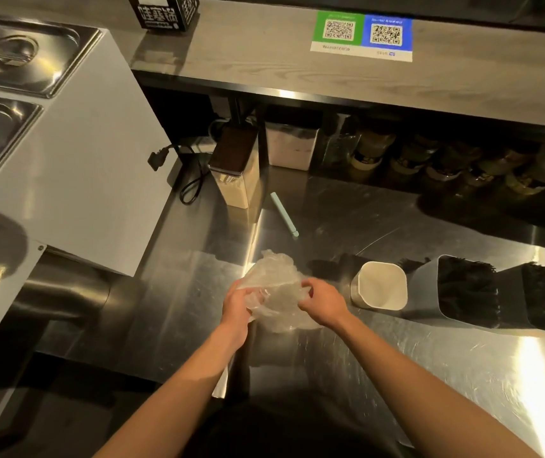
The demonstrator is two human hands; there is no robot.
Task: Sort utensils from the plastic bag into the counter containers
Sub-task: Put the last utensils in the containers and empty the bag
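A crumpled clear plastic bag (276, 285) is held just above the steel counter (347, 352). My left hand (236, 307) grips its left edge and my right hand (324, 300) pinches its right side. No utensil shows through the bag. To the right lie a white container (381, 285) with nothing visible inside and two grey containers (429, 292) (512, 289) packed with black utensils, all tipped with their openings facing me.
A pale green straw-like stick (284, 214) lies on the counter behind the bag. A tall jar with a dark lid (236, 170), a cable (191, 186) and jars under the wooden shelf (330, 71) line the back. A white unit with steel pans (76, 143) stands at the left.
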